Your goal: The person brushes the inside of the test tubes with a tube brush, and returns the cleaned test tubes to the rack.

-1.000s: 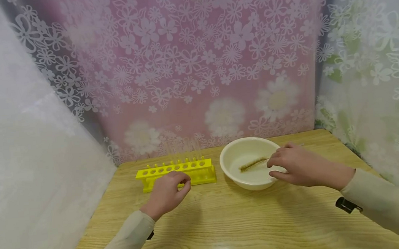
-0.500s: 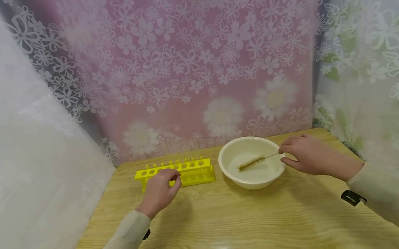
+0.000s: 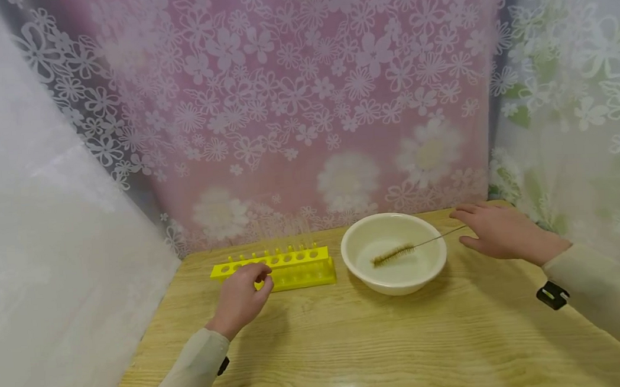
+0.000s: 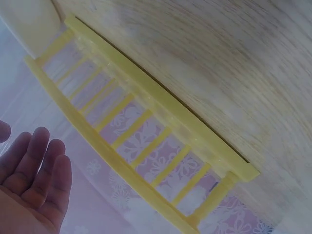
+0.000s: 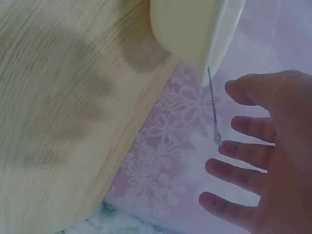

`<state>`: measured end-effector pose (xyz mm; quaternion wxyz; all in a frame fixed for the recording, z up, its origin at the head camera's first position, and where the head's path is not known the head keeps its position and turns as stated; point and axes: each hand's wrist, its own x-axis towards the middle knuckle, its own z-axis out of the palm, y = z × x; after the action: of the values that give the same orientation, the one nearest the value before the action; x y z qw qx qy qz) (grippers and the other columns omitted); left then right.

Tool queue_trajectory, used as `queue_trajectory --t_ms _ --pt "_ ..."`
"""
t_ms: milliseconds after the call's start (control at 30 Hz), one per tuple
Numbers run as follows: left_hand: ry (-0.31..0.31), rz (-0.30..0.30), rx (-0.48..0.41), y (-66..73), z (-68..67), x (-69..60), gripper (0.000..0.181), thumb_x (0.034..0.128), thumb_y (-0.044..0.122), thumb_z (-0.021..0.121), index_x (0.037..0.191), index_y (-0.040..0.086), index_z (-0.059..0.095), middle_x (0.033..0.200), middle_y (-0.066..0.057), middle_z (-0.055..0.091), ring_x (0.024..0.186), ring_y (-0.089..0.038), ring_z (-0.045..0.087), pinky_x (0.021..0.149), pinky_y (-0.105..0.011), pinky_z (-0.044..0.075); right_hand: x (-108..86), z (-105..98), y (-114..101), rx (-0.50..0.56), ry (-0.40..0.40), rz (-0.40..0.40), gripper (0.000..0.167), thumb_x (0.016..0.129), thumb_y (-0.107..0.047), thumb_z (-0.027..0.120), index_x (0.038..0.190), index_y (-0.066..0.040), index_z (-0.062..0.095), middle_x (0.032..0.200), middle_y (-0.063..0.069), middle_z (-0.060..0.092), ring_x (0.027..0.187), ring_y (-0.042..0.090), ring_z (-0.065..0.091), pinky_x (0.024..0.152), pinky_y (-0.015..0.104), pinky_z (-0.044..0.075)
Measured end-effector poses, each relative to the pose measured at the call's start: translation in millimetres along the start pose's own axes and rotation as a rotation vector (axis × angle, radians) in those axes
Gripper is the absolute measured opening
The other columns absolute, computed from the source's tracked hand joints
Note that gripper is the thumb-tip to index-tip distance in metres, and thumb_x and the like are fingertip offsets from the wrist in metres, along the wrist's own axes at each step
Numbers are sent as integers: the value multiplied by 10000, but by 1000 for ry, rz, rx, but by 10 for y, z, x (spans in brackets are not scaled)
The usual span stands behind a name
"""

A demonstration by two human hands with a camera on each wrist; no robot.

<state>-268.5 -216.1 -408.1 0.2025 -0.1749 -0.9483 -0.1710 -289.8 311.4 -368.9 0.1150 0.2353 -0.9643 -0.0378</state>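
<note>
Brush [image 3: 405, 248] in bowl [image 3: 396, 287] | wood-grain table [image 3: 351, 345] | pink floral backdrop [image 3: 304, 99] behind

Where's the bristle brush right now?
In the head view, the bristle brush lies partly inside the white bowl, right of the yellow rack, its handle extending past the bowl's right rim toward the right hand.

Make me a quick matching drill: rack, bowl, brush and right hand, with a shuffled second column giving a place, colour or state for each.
1. rack
2. bowl
3. brush
4. right hand

A. spread, holding nothing
B. lying partly inside the bowl
C. yellow
D. round and off-white

Pairs: 1-C, 2-D, 3-B, 4-A
</note>
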Motion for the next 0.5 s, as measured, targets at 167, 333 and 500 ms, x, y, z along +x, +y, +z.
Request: queue_trajectory --t_ms 167,333,500 --pt "10 6 6 -12 -9 20 128 957 247 644 1014 181 739 933 37 714 795 -160 650 685 -332 530 6 38 82 -43 -6 0 541 901 -273 745 1345 -13 581 1307 268 616 1112 433 637 848 618 510" --pt "8 -3 19 -26 -4 6 119 952 248 650 1004 183 736 932 37 711 796 -159 643 699 -335 526 15 59 69 -54 -17 -10 463 869 -240 780 1262 -42 635 1107 191 709 784 273 697 644 491 557" --pt "-3 -17 5 -19 -19 8 121 956 250 652 1018 184 732 946 36 705 806 -150 628 716 -346 524 40 26 44 -53 -18 -19 402 865 -212 781 1217 -55 668 990 106 732 707 208 675 587 432 544"
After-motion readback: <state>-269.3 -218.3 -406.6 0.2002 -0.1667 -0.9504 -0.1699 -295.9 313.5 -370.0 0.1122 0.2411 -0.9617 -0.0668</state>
